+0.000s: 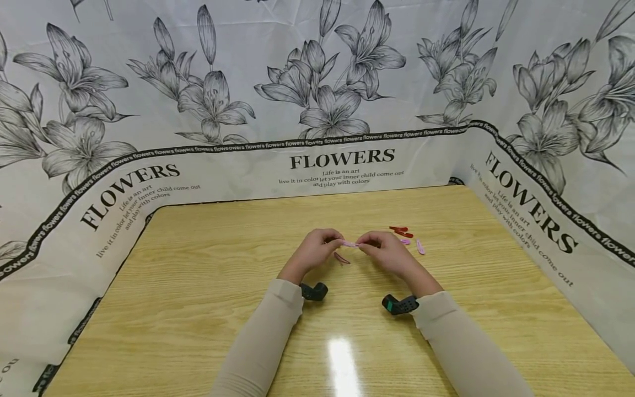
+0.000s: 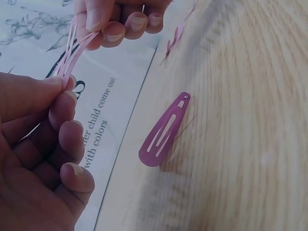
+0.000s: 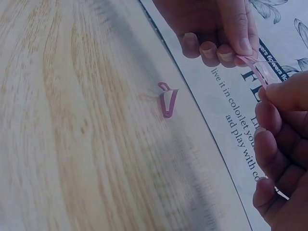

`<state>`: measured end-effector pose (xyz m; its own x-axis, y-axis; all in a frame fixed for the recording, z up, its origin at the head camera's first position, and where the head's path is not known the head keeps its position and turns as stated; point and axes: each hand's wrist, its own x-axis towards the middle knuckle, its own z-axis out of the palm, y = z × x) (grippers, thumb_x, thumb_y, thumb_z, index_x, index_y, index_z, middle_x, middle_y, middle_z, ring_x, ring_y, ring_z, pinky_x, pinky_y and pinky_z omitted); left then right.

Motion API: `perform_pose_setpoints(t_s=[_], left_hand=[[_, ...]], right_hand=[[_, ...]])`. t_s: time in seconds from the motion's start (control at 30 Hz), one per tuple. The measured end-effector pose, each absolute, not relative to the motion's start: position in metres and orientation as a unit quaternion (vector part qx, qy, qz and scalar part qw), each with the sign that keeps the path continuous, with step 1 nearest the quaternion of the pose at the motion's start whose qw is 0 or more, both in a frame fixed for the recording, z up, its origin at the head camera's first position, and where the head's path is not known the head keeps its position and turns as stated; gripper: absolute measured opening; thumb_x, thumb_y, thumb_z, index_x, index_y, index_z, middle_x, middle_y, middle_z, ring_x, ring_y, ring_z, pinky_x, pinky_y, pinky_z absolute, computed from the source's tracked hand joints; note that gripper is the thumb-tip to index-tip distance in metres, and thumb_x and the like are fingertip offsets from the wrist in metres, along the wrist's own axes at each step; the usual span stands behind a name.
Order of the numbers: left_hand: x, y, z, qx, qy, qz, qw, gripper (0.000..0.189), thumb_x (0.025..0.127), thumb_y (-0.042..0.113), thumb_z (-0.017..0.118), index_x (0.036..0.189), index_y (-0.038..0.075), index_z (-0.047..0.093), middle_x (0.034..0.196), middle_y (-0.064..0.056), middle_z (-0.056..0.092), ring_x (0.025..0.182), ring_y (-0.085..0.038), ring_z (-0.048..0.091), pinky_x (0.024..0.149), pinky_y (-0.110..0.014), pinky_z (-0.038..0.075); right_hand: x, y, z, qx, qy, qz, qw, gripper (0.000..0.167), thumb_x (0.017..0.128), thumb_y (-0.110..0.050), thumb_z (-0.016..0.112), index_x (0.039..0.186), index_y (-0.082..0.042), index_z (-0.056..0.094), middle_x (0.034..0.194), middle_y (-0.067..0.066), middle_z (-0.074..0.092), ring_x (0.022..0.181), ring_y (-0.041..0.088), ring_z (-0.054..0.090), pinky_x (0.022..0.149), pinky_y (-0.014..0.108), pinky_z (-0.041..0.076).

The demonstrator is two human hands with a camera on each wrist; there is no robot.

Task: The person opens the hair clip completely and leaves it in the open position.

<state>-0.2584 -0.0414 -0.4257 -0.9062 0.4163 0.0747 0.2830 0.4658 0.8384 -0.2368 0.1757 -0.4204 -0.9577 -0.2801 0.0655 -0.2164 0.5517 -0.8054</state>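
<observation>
A light pink snap hair clip (image 1: 349, 243) is stretched between both hands above the table. My left hand (image 1: 316, 249) pinches one end with thumb and index finger. At the other end, the thumb and fingertips of my right hand (image 1: 388, 252) pinch it. In the left wrist view the held clip (image 2: 72, 53) has its two layers spread apart. Below the hands lies a mauve snap hair clip (image 2: 163, 132); its parts (image 3: 167, 102) also stand apart in the right wrist view.
Right of the hands, two red clips (image 1: 398, 228) lie beside a pink clip (image 1: 405, 241), with another pink clip (image 1: 420, 247) farther right. Flower-printed cloth (image 1: 233, 176) borders the wooden table (image 1: 198, 309) at the back and sides.
</observation>
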Motion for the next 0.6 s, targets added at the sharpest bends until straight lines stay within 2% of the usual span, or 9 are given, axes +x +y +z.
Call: perform_pose_setpoints(t_s=[0.2, 0.4, 0.6], left_hand=[[-0.261, -0.042, -0.426, 0.209, 0.86, 0.461, 0.069, 0.019, 0.098, 0.03, 0.058, 0.097, 0.018, 0.072, 0.102, -0.002, 0.069, 0.081, -0.015, 0.055, 0.069, -0.029, 0.045], [-0.27, -0.043, -0.429, 0.225, 0.869, 0.433, 0.077, 0.017, 0.097, 0.031, 0.06, 0.096, 0.021, 0.074, 0.098, 0.005, 0.069, 0.082, -0.012, 0.058, 0.073, -0.028, 0.046], [-0.278, -0.042, -0.43, 0.24, 0.884, 0.393, 0.08, 0.015, 0.096, 0.031, 0.062, 0.094, 0.021, 0.074, 0.097, 0.006, 0.069, 0.084, -0.011, 0.059, 0.077, -0.028, 0.048]], right_hand=[[-0.237, 0.175, -0.422, -0.138, 0.893, -0.428, 0.023, 0.016, 0.097, -0.022, 0.059, 0.104, -0.013, 0.071, 0.1, 0.006, 0.068, 0.083, 0.018, 0.056, 0.071, 0.031, 0.046], [-0.238, 0.175, -0.425, -0.144, 0.909, -0.391, -0.001, 0.013, 0.096, -0.022, 0.061, 0.1, -0.014, 0.07, 0.095, 0.004, 0.068, 0.085, 0.018, 0.057, 0.073, 0.032, 0.046], [-0.241, 0.175, -0.431, -0.161, 0.923, -0.35, -0.014, 0.008, 0.094, -0.02, 0.063, 0.097, -0.016, 0.07, 0.093, 0.002, 0.066, 0.083, 0.018, 0.056, 0.076, 0.034, 0.045]])
